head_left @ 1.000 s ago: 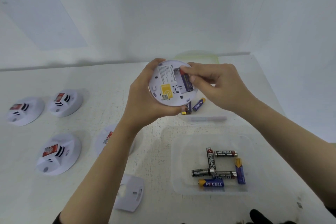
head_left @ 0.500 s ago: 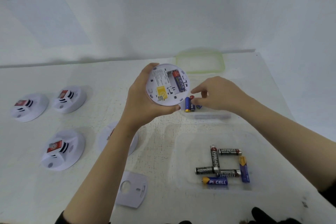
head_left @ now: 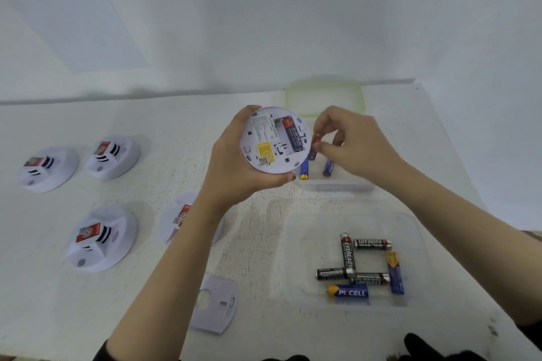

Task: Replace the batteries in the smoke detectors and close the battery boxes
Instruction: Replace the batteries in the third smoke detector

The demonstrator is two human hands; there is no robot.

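Gripping the upturned round white plastic smoke detector [head_left: 269,146] in the left hand [head_left: 234,167], pinching a blue cylindrical battery [head_left: 312,153] in the right hand [head_left: 352,143]; likely needing seating beside the fitted battery [head_left: 291,135].

4 detectors [head_left: 102,239] left on table [head_left: 146,316], 6 batteries [head_left: 347,253] in tray [head_left: 308,231] at right

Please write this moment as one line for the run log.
left hand: holds detector, back up | bay: one battery in | right hand: pinches second battery beside detector | cover: off
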